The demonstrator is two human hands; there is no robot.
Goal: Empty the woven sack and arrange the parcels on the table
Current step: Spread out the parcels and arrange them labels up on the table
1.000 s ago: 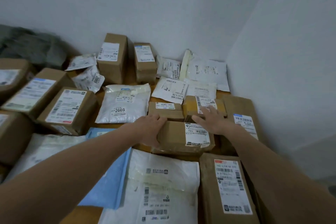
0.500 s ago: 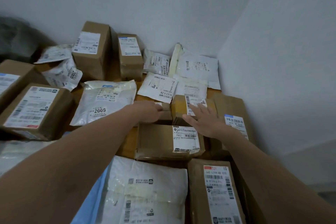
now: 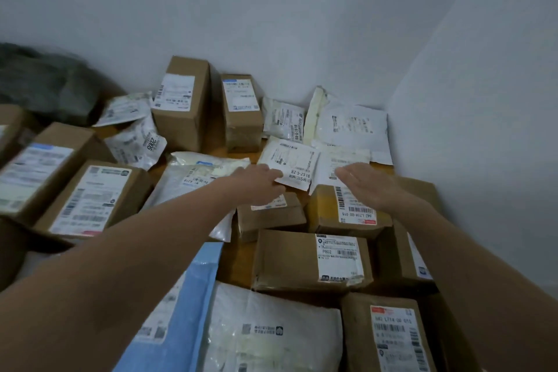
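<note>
Left hand [image 3: 262,183] rests on a corner of the white mailer [image 3: 291,161], grip unclear; right hand [image 3: 370,187], fingers straight, hovers over the yellow-taped box [image 3: 329,214].

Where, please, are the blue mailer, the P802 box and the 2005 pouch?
blue mailer [image 3: 187,311], head view, on its bare blue face.
P802 box [image 3: 287,263], head view, on its brown top, left of the label.
2005 pouch [image 3: 136,146], head view, on its crumpled white front.

Both bare forearms stretch forward. The left hand [image 3: 262,180] pinches the near corner of a white labelled packet [image 3: 291,161], knuckles up. Right of this grip, the right hand [image 3: 367,187] hovers with straight fingers and its palm turned inward.
</note>
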